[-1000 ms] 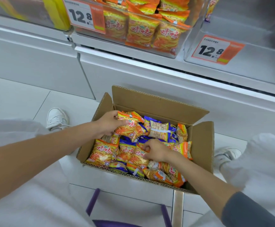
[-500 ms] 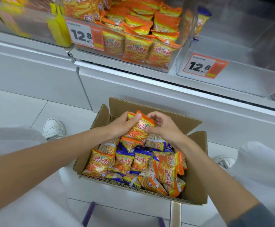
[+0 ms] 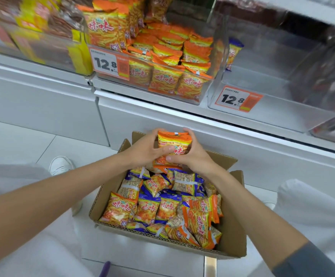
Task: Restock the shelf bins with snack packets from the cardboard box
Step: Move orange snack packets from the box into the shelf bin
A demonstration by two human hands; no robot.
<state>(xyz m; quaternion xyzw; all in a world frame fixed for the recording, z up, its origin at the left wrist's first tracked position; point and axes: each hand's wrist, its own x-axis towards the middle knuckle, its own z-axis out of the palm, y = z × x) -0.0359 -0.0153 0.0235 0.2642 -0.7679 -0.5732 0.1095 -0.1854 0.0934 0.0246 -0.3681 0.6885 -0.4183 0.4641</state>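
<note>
We're at the lift-out step: both hands squeeze a small stack of orange packets (image 3: 172, 145) between them, just above the far end of the cardboard box (image 3: 233, 232). Left hand (image 3: 145, 150) curls round the stack's left side, thumb across the front. Right hand (image 3: 194, 156) curls round the right side, thumb on the front too. How many pkts are in the stack, we can't tell. Next move, as we judge it: raise the stack up & fwd over the clear front of the orange-packet bin (image 3: 162, 80), keeping the squeeze so none slip. That bin looks well filled; the clear bin (image 3: 282, 108) to its right is nearly bare. The box, w/ orange & blue pkts mixed inside, sits on a pale tiled floor (image 3: 22, 140) btwn our knees, before a white shelf base (image 3: 162, 120), w/ a white shoe (image 3: 60, 164) to its left.
</note>
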